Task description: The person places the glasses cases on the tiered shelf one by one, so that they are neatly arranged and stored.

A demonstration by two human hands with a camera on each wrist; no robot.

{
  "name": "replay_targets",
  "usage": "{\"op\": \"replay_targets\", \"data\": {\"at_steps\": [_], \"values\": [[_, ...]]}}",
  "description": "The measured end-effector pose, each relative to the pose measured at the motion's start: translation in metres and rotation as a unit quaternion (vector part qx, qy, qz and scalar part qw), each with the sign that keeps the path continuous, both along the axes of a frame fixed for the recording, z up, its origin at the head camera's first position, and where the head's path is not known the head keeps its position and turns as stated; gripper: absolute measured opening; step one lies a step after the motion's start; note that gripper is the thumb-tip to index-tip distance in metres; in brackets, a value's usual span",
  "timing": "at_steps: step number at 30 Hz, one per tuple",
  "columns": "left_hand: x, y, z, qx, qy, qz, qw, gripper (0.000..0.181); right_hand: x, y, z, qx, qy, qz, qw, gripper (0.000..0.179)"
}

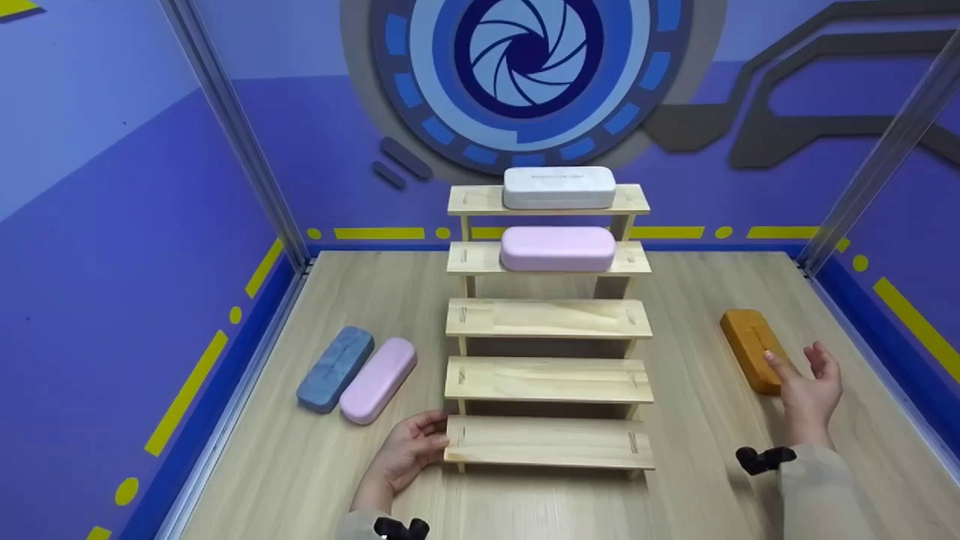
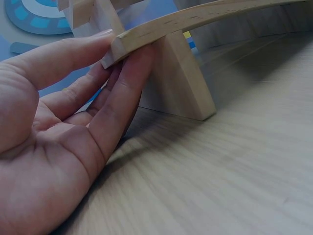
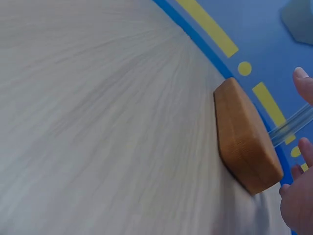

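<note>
The right hand (image 1: pixel 814 394) grasps nothing, its thumb and fingers spread just beside the orange case (image 1: pixel 750 349), which lies on the table (image 1: pixel 697 450); the left hand (image 1: pixel 405 454) pinches the left end of the wooden rack's (image 1: pixel 547 319) lowest shelf (image 1: pixel 547 442). A tug there could jolt the rack, dislodging the white case (image 1: pixel 559 191) and upper pink case (image 1: pixel 559 251); an off-centre thumb might skew the orange case.

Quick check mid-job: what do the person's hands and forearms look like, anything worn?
Both the left hand and the right hand are bare, with no gloves. The left sleeve and right sleeve are pale beige. A small black fitting shows at each wrist; no cables are visible.
</note>
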State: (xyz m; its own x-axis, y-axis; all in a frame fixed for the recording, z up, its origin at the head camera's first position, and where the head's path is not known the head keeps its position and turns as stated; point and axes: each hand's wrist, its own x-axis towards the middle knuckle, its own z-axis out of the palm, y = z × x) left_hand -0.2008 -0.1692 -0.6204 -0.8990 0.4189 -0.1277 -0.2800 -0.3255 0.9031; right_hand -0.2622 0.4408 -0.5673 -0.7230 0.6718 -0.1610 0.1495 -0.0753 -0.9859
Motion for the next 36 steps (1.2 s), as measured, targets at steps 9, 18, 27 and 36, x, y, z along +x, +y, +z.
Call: {"op": "replay_targets", "data": {"at_steps": [9, 18, 27, 36], "values": [[0.0, 0.0, -0.001, -0.001, -0.002, 0.004, 1.0, 0.036, -0.004, 0.0, -0.017, 0.026, -0.056, 0.014, 0.998, 0.098], [0.001, 0.0, 0.0, -0.005, -0.003, 0.006, 1.0, 0.037, -0.002, -0.003, -0.023, 0.107, -0.14, 0.053, 0.983, 0.109], [0.0, 0.0, 0.001, -0.008, -0.009, 0.004, 0.9999, 0.038, -0.003, -0.012, -0.03, 0.222, -0.149, 0.046, 0.9625, 0.1], [0.0, -0.001, 0.001, -0.009, -0.01, 0.007, 0.9999, 0.041, -0.005, -0.011, -0.027, 0.184, -0.143, 0.025, 0.9722, 0.093]]}}
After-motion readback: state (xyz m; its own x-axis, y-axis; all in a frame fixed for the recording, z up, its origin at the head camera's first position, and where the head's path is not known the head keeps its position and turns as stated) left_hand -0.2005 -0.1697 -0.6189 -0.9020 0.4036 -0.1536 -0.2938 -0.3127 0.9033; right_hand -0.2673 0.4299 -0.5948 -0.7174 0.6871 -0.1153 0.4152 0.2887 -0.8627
